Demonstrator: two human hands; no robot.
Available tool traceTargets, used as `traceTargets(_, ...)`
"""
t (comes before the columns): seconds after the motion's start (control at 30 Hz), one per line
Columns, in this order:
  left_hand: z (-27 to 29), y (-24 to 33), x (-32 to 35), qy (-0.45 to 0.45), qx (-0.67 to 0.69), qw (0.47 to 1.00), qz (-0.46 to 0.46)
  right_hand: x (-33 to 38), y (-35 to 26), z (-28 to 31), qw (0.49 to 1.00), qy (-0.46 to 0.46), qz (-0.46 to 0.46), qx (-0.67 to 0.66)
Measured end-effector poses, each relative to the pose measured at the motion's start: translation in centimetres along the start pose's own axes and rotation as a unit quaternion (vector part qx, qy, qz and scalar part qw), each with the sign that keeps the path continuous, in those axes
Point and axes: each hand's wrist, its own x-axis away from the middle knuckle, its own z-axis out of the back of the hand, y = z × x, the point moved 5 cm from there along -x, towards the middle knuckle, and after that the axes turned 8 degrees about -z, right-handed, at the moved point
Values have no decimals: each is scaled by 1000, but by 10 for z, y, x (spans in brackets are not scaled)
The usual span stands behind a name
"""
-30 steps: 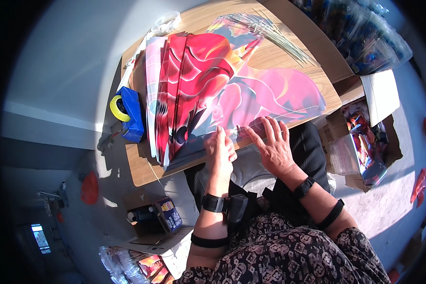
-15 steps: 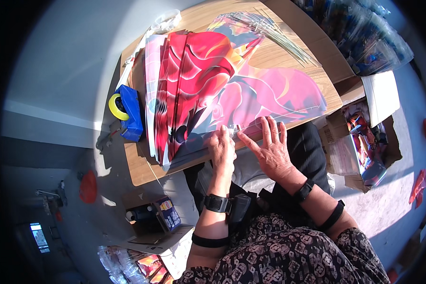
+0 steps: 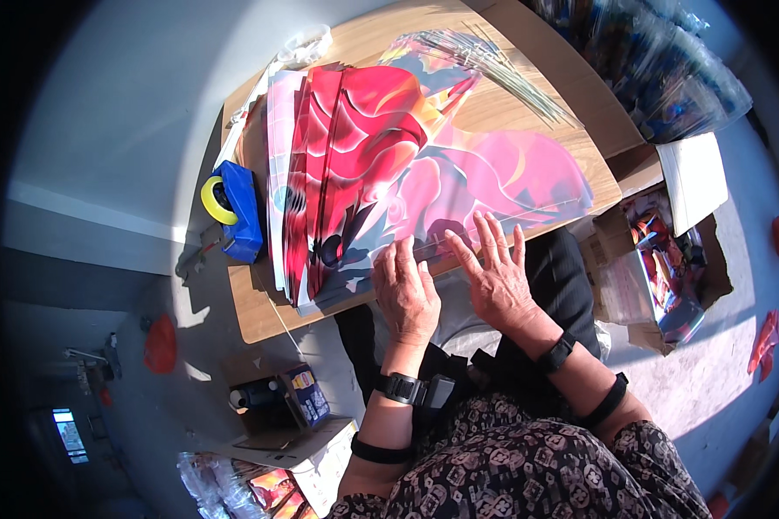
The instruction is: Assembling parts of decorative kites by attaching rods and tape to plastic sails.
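Observation:
A thin printed sheet (image 3: 493, 169) in pink, red and grey lies on the table, its near edge by the table's front edge. Along that edge runs a thin light-coloured rod or strip. My left hand (image 3: 407, 294) lies on the near edge with fingers stretched forward, pressing down. To its right, my right hand (image 3: 500, 281) rests on the same edge, fingers spread. Neither hand appears to grip anything. Left of the sheet, partly overlapping it, is a stack of deep red printed sheets (image 3: 346, 130), some folded.
A bundle of thin rods (image 3: 519, 82) lies at the table's (image 3: 264, 322) far side. A blue tape dispenser (image 3: 241, 212) with yellow tape sits at the left edge. An open cardboard box (image 3: 718, 259) of colourful pieces stands right; another box (image 3: 325, 432) stands lower left. Plastic-wrapped packs (image 3: 666, 78) fill the far right.
My left hand has opened from a closed pinch, its fingers now laid out along the sheet's near edge. My right hand stays spread in nearly the same place.

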Motion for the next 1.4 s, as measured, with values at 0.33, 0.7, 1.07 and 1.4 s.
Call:
traceTargets(0.33, -30, -4, 7, -198, -120, 973, -6, -15, 2, -13, 997, 13, 75, 34)
traceTargets(0.7, -10, -28, 21, -199, -93, 976, 6, -14, 90, 27, 1000, 10, 6, 16)
traceTargets(1.07, -12, -28, 21, -192, -79, 978, -7, -43, 188, 64, 983, 147, -9, -114)
traceTargets(1.4, -6, -30, 2, -170, -95, 981, -21, -75, 194, 77, 946, 124, -111, -278)
